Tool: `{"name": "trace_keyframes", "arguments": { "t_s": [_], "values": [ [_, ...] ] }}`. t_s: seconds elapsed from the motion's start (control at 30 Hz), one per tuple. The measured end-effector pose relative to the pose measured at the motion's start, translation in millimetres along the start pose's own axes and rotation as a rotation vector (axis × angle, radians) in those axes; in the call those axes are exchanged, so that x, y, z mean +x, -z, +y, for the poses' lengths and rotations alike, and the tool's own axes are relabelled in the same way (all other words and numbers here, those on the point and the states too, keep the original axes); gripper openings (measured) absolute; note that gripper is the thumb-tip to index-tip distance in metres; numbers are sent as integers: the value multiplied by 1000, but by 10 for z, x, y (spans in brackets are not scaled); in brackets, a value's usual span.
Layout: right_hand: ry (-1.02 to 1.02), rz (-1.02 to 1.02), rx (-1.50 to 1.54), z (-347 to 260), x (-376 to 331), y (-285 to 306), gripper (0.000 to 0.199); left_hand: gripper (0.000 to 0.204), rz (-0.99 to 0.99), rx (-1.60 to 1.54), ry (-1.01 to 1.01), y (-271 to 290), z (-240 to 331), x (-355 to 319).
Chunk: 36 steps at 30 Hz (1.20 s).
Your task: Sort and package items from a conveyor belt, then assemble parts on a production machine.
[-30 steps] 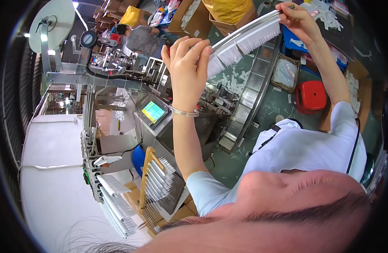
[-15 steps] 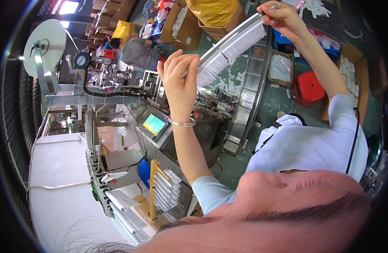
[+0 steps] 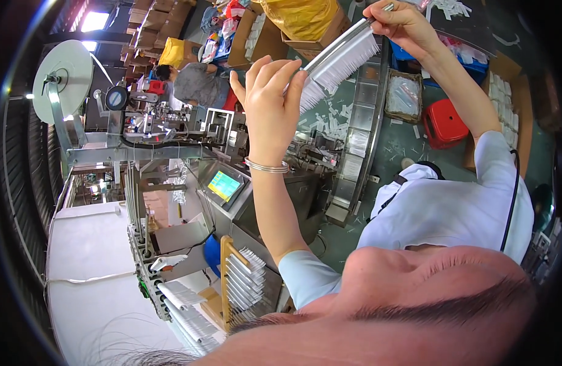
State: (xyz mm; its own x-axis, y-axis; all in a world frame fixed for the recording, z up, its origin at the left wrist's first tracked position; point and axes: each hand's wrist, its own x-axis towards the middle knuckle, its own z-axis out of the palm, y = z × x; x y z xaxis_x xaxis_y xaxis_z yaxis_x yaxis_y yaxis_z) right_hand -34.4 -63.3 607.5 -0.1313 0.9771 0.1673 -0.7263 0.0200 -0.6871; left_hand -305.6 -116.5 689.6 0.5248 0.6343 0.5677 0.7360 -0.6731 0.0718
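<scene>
— Both hands had swung a touch lower and closer to the camera since the earlier frame, and the long strip tilted with them, its far end up by the right hand (image 3: 403, 24).

— What was she holding, exactly?

— A metal rail strung with a dense row of thin white ties (image 3: 342, 58), like a comb. The right-hand fingers (image 3: 384, 15) were closed narrow on the upper end of the rail. The left hand (image 3: 271, 107) was spread wide, fingers (image 3: 279, 73) flat against the lower end of the white fringe, palm away from the camera. Whether that thumb pinched the rail behind, I couldn't tell.

— So where did the strip sit?

— Up in the air, stretched between the two sets of fingers, well above everything else. Nothing rested on a desk.

— And how far along did it look?

— My read: the strip was full, already loaded, and she was smoothing or checking the row. Far below the left fingers stood a wooden rack (image 3: 226, 274) carrying several loaded strips (image 3: 247, 277), so some were already done. This one hadn't joined them yet.

— Anything else around?

— A machine with a small lit screen (image 3: 224, 185) below the left wrist, which wore a thin silver bangle (image 3: 267, 166). A big pale reel (image 3: 64, 76) stood well off beyond the left fingers, and a red stool (image 3: 445, 122) sat on the floor below the right forearm. Another person (image 3: 195, 82) worked further back.
</scene>
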Motion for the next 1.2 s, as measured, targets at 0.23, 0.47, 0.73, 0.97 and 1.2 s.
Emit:
{"name": "trace_keyframes", "arguments": {
  "t_s": [0.23,0.47,0.73,0.97,1.2],
  "values": [
    [32,43,-11,46,-30,-86,11,14,77,-66,78,16,31,-47],
    [249,-470,170,125,188,50,12,18,515,-426,663,180,-54,-559],
    [60,-78,-69,66,231,-279,12,19,823,-737,864,106,-20,-1035],
    [57,-471,-318,83,226,-1379,15,17,1134,-532,825,602,-248,-1651],
    [227,-664,-225,316,434,-1773,14,17,1065,-84,765,1154,-384,-1602]
  ]
}}
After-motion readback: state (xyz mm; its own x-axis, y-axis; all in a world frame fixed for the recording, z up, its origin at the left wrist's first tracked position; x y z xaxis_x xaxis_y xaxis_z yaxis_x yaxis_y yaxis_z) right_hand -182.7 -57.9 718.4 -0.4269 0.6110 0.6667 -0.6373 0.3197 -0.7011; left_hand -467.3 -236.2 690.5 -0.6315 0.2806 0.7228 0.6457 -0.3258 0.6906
